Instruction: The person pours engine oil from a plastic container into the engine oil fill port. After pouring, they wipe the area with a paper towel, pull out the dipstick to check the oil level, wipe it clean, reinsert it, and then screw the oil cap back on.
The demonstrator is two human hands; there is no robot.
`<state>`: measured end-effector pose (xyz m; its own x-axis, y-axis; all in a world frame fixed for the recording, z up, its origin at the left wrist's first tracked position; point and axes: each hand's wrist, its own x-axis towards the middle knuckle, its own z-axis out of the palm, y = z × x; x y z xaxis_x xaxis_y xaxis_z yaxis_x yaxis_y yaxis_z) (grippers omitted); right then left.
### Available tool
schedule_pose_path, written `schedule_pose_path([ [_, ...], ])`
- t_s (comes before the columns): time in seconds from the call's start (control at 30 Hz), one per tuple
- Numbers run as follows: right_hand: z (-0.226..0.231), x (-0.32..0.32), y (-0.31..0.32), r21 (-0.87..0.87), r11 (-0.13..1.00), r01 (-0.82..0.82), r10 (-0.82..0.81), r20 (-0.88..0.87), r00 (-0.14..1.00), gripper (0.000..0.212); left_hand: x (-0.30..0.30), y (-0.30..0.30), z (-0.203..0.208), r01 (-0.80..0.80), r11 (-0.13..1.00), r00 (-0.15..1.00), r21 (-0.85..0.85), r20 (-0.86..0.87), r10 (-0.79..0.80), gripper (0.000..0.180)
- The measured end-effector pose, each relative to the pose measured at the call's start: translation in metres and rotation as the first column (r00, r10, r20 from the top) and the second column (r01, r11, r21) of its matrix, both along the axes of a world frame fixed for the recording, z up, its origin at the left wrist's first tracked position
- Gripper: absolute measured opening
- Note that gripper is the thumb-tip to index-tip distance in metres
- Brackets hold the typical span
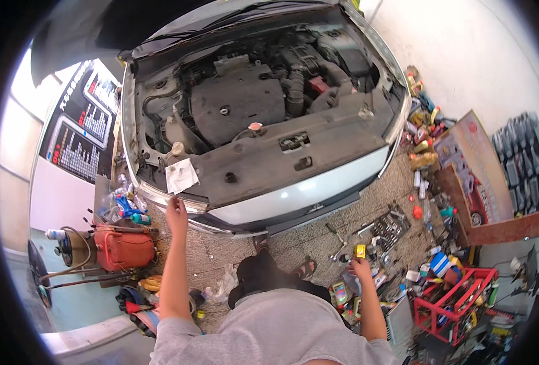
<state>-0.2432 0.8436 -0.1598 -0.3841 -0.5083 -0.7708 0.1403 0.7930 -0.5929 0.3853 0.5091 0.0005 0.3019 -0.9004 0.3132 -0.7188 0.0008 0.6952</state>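
My left hand (177, 211) is at the front left corner of a white car with its hood up. Its fingers point up, just below a white cloth or paper sheet (182, 176) lying on the front edge of the engine bay, and nothing shows in them. Low on the right, my right hand (359, 268) is closed around a small yellow box (360, 250) that sticks up past the fingers. A dark engine cover (239, 100) fills the middle of the bay. In front of it is an orange-pink cap (255, 127).
On the right floor lie an open socket set (388, 229), a ratchet-like tool (336, 237), a red crate (440, 313) and many bottles. A red machine or canister (125, 247) stands at left. The bumper (306, 188) is just ahead of my feet.
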Motion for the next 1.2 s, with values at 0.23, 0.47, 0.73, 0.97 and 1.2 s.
schedule_pose_path([
  [0.23, 0.112, 0.081, -0.141, -0.095, 0.701, -0.707, 0.683, -0.2, 0.703, 0.041, 0.06, -0.11, 0.024, 0.188, 0.979, 0.902, 0.075, 0.381, -0.202, 0.059],
  [0.47, 0.217, 0.153, -0.249, -0.231, 0.629, -0.743, 0.702, -0.242, 0.67, 0.037, 0.076, -0.164, 0.016, 0.163, 0.91, 0.8, 0.382, 0.489, -0.349, 0.062],
  [0.73, 0.268, 0.194, -0.338, -0.124, 0.524, -0.842, 0.79, -0.299, 0.536, 0.039, 0.088, -0.182, 0.003, 0.178, 0.895, 0.813, 0.409, 0.451, -0.368, 0.042],
  [0.97, 0.254, 0.252, -0.475, -0.148, 0.363, -0.92, 0.807, -0.444, 0.39, 0.035, 0.069, -0.161, 0.001, 0.444, 0.883, 0.828, 0.15, -0.446, -0.341, 0.034],
  [1.2, 0.196, 0.322, -0.651, -0.213, 0.426, -0.879, 0.539, -0.721, 0.435, 0.037, 0.017, -0.157, 0.008, 0.49, 0.864, 0.59, 0.115, -0.774, -0.231, 0.021],
])
